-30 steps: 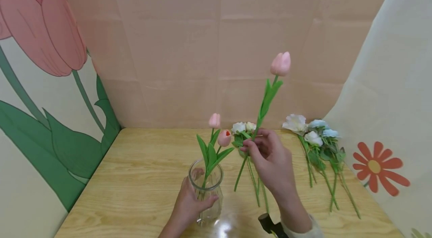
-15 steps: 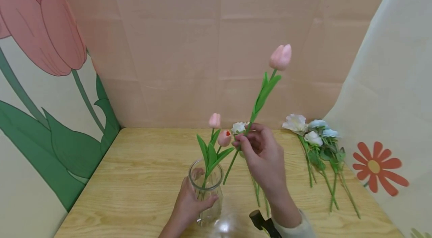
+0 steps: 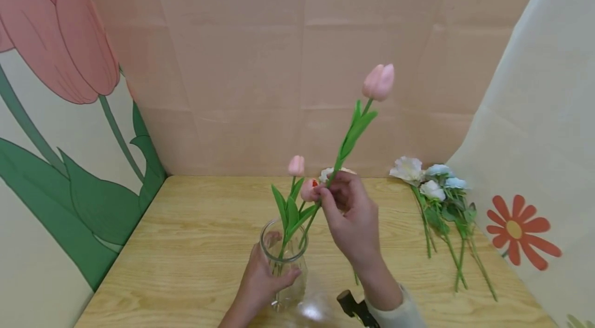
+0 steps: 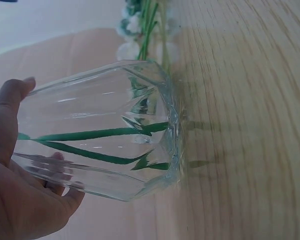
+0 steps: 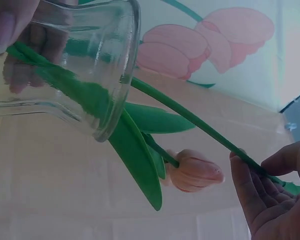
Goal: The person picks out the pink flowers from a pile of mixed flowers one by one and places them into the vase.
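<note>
My left hand (image 3: 264,277) grips a clear glass vase (image 3: 294,286) on the wooden table, thumb and fingers round its side. Two pink tulips stand in the vase, one with its bloom (image 3: 296,165) higher than the other; their green stems (image 4: 90,134) reach the bottom. My right hand (image 3: 354,222) pinches the stem of a third pink tulip (image 3: 378,82), which leans up to the right. In the right wrist view this stem (image 5: 185,114) slants from my fingers to the vase's mouth, its tip just at the rim.
On the right of the table (image 3: 195,245) lie several white and pale blue flowers (image 3: 432,191) with green stems. Another white flower (image 3: 326,175) is partly hidden behind my right hand. A pink-beige backdrop (image 3: 232,69) stands behind, with printed flower sheets at both sides.
My right hand has moved left and slightly down with the tulip, bringing its stem end from beside the vase to the mouth. My left hand and the vase have stayed put.
</note>
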A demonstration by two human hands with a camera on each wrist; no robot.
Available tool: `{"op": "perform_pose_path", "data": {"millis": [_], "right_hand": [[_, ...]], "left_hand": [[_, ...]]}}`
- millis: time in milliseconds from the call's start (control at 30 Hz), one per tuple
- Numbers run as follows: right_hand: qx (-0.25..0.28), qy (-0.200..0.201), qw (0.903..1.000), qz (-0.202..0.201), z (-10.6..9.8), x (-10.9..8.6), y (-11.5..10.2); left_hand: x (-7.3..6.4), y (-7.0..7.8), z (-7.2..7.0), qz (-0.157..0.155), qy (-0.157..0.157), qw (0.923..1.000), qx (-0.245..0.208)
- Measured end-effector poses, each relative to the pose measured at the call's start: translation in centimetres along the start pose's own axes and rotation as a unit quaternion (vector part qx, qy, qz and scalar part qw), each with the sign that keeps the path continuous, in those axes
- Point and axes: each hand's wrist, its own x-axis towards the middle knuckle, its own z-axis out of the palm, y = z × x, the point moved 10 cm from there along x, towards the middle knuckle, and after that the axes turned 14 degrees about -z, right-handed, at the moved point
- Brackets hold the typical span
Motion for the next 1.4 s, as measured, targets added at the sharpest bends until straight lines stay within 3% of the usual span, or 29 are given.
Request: {"op": "perform_pose_path", "data": {"millis": [400,700,1400], "right_hand": [[0.011,-0.039,0.9990,-0.020,1.2,-0.5,0.1],[0.018,-0.053,0.9981,-0.026,1.8,-1.1,0.3],[0.012,-0.078,0.9965,-0.030,3.2,-2.4,0.8]], "left_hand": [[0.1,0.1,0.1,0.002,-0.002,1.0000,0.004],[0.1,0.1,0.1,-0.014,-0.015,0.9998,0.000],[0.1,0.1,0.1,-0.008,-0.017,0.9998,0.004]]}}
